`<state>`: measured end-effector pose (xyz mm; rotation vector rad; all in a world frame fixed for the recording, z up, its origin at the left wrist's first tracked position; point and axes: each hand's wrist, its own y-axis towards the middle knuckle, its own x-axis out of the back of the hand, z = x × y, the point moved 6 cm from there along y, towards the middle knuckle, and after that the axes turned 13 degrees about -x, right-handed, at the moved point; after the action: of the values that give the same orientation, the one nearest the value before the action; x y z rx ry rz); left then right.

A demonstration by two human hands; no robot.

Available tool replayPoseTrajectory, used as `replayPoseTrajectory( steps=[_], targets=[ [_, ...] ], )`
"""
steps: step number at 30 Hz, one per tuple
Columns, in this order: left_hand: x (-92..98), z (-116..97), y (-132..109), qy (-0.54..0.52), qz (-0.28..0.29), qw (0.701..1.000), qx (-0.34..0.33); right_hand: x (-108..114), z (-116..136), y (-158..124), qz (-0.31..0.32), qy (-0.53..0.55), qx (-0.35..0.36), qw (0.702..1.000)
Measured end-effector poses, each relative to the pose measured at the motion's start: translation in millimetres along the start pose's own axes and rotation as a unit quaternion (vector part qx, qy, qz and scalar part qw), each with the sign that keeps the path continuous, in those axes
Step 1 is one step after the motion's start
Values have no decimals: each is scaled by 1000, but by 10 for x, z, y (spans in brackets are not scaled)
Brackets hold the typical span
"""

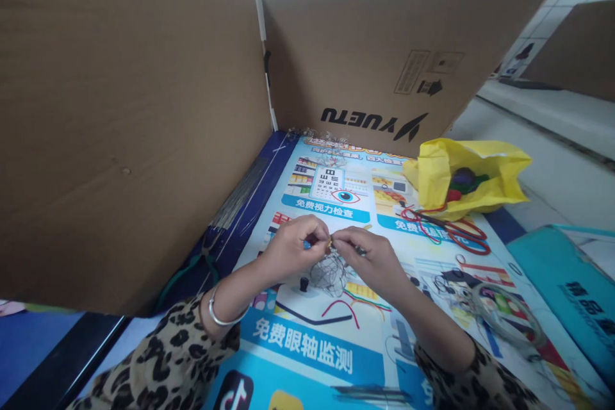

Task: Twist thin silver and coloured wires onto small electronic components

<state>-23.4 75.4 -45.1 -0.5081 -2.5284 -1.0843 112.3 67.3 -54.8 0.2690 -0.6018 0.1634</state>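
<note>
My left hand (298, 245) and my right hand (371, 259) meet over the middle of the printed sheet, fingertips nearly touching. Both are closed in a pinch on thin wire, with a tiny yellowish bit showing between them. Loose loops of the thin wire (330, 274) spread just below the fingers. What lies inside each pinch is mostly hidden. Short red and green strands (368, 300) lie on the sheet under my right wrist.
Cardboard panels (144, 109) stand left and behind. A yellow bag (435, 173) holding coloured balls, red-handled scissors (468, 236), a clear coil (534, 327) and a teal box (562, 288) are at right. Teal-handled pliers (192, 264) and straight wires (240, 195) lie left.
</note>
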Motion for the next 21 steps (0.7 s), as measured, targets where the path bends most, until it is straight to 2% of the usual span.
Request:
replayPoseTrajectory(
  steps=[4, 10, 13, 18, 21],
  targets=[
    [-4, -50, 15, 25, 6, 999, -46, -2, -41, 29, 37, 40, -50, 997],
    [-6, -89, 25, 42, -3, 996, -76, 2, -25, 48, 48, 59, -58, 995],
    [-3, -64, 20, 48, 0, 997, -63, 2, -22, 38, 37, 46, -63, 996],
    [-40, 44, 4, 54, 54, 997, -1, -11, -14, 21, 36, 47, -70, 996],
    [-27, 84, 6, 48, 66, 996, 32, -6, -15, 23, 34, 53, -79, 995]
  ],
)
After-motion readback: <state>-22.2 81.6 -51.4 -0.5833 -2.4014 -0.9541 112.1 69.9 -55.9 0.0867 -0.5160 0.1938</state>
